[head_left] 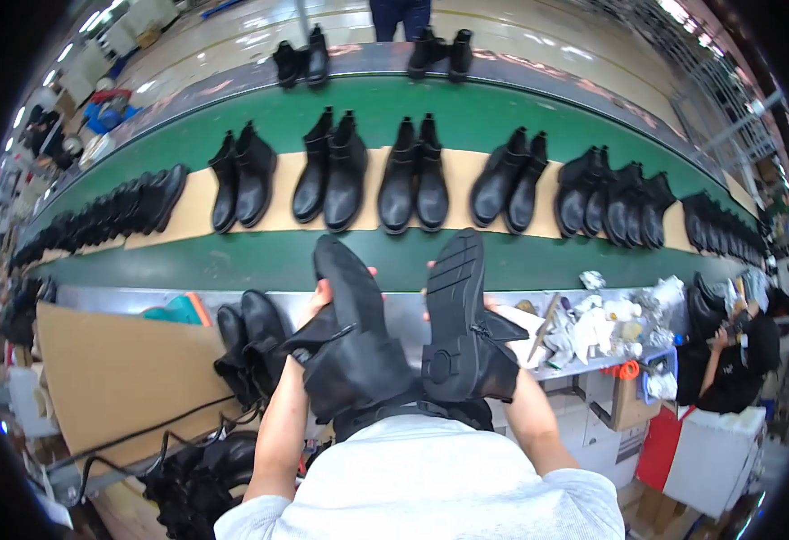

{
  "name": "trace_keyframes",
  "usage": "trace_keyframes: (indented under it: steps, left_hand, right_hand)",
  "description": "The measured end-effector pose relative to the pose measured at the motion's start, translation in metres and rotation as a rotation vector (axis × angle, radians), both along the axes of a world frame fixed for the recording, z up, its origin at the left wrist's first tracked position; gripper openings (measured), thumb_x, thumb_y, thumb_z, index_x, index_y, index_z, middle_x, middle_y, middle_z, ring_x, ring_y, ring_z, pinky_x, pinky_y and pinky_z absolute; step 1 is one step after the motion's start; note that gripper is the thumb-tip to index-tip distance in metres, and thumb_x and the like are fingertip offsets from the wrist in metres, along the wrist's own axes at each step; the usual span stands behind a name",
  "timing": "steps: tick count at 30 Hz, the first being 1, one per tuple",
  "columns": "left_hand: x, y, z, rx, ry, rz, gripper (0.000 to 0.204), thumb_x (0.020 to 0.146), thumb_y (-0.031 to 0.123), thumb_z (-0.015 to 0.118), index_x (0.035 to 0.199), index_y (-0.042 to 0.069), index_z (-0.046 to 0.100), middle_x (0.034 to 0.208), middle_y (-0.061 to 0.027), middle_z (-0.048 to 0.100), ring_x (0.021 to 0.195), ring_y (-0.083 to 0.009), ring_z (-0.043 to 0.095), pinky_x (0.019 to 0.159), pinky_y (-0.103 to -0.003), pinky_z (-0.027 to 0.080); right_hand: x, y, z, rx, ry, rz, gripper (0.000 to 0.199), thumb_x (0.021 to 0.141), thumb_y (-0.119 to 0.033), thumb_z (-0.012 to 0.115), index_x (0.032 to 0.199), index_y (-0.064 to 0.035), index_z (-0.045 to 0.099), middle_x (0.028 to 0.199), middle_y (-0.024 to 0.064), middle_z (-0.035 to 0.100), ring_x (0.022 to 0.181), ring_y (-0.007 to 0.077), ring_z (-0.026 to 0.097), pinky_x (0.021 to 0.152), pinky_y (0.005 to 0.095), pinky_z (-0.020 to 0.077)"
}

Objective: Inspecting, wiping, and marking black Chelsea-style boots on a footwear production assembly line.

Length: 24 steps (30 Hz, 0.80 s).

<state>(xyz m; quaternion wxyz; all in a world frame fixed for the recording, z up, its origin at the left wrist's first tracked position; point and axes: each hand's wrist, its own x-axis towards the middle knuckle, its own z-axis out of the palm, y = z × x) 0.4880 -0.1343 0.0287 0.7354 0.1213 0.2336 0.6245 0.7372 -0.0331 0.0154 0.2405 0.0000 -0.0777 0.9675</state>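
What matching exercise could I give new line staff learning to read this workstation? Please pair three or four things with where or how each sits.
Things:
1. boot in the left hand
2. boot in the right hand
3. pair of boots on the steel bench
4. boot pairs on the paper strip

Places or states:
A. standing at the person's left, beside a cardboard sheet
B. held with its ridged sole facing the camera
C. lined up in a row on the green conveyor belt
D. held with its smooth upper facing the camera

Pairs: 1-D, 2-B, 3-A, 4-C
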Motion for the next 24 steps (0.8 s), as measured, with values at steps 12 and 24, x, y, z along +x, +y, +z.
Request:
trace_keyframes:
  steps: [12,24]
  left_hand:
    - [0.042,0.020,0.044,0.081,0.018,0.123,0.062,0.082,0.038,0.053,0.133,0.008,0.035,0.136,-0.0170,0.036,0.097,-0.0292,0.058,0.065,-0.032,0.056]
    - [-0.035,0.028,0.009,-0.191,0.921,0.073,0.096,0.078,0.018,0.069,0.144,0.018,-0.001,0.132,-0.0220,0.039,0.115,-0.0309,0.048,0.094,-0.041,0.041]
  right_hand:
    - [-0.018,-0.004,0.025,0.388,-0.496,-0.412,0.060,0.089,-0.027,0.052,0.137,-0.0035,0.026,0.118,0.0243,0.049,0.093,0.0400,0.059,0.070,0.0483,0.0551]
    - [0.008,0.044,-0.003,0.416,-0.919,0.140,0.069,0.077,-0.028,0.068,0.128,0.0048,0.035,0.113,0.0186,0.056,0.095,0.0259,0.060,0.076,0.0362,0.0535]
